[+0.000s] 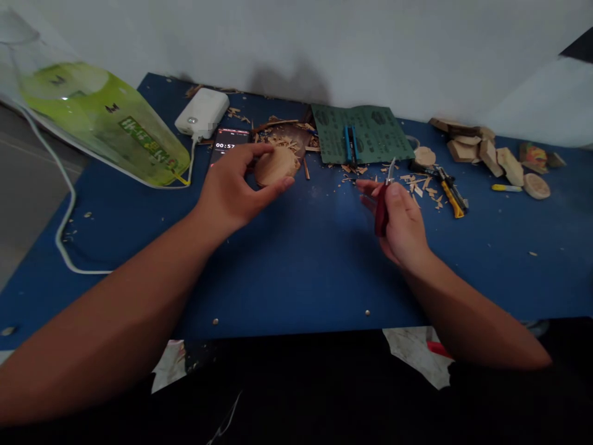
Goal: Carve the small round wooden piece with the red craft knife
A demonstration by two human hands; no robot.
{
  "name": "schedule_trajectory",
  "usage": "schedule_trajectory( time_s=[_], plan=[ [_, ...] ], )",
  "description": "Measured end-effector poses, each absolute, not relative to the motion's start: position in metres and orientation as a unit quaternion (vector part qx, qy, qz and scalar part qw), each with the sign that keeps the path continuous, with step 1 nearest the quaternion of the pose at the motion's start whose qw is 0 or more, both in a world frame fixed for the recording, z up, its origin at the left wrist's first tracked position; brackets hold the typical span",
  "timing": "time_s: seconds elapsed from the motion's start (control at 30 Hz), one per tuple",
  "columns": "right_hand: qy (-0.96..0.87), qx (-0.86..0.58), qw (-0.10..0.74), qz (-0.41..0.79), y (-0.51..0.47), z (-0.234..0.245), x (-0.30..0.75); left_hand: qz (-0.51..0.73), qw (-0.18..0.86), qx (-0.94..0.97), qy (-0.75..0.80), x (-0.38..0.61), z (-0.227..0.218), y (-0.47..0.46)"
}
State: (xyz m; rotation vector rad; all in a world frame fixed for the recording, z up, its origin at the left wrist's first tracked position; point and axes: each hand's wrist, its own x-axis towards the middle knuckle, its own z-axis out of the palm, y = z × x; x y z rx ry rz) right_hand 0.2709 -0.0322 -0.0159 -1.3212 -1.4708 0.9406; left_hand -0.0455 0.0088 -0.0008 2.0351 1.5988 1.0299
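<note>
Left hand (234, 193) grips the wooden disc (277, 165) by its rim, above the worktop (296, 266) near the shavings (283, 138); right hand (403, 219) clasps the red-handled knife (381, 213), blade (391, 169) up, well apart from the disc. Good form here, I'd judge: steady disc, shallow strokes, blade angled clear of that left hand.

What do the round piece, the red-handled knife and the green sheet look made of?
Round piece: apparently bare wood, pale tan without gloss. Knife: probably a steel blade, silvery; the smooth red handle could be plastic or painted wood. Green sheet: paper-like, perhaps sandpaper backing, thin and matte with dark printed marks.
</note>
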Motion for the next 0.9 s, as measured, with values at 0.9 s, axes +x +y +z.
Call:
schedule_trajectory(
  time_s=[0.9],
  plan=[
    [-0.846, -0.471, 0.083, 0.233, -0.064, 0.020, 0.285, 0.100, 0.227, 0.922, 0.299, -0.045, -0.007, 0.002]
  ],
)
